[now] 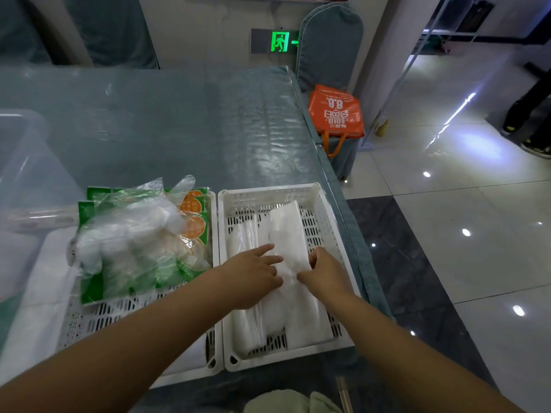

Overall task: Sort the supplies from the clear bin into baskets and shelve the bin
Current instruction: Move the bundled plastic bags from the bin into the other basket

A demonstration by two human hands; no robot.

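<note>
- Far left we see the clear bin [21,162], contents unclear.
- Left basket [98,317]: glove packs [143,242].
- Right basket [325,216]: white bag stacks [286,231].
- Left hand [253,275] rests straight-fingered on the stacks; right hand [325,272] pinches one.

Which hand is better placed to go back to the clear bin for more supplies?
Probably the left hand. The clear bin sits at the far left of the table, on that side, while the right hand pinches the white packs in the right basket.
</note>
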